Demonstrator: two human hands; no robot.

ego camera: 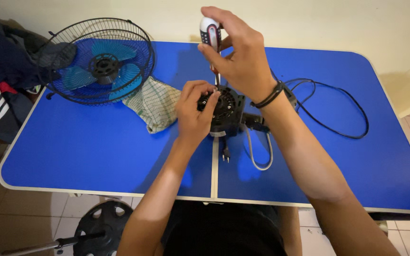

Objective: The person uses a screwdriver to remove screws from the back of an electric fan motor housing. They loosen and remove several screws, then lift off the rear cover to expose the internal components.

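Left hand (193, 114) on fan motor (225, 110) (right hand (236, 52) above).

Fan cage (98, 61) lies left of cloth (155, 102), motor housing (226, 111) right.

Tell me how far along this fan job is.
Done: the fan cage, blue blades inside, lies apart from the motor. In hand: the left hand steadies the black motor housing while the right hand stands a screwdriver upright into it. Left: the housing looks closed; the stand base waits on the floor.
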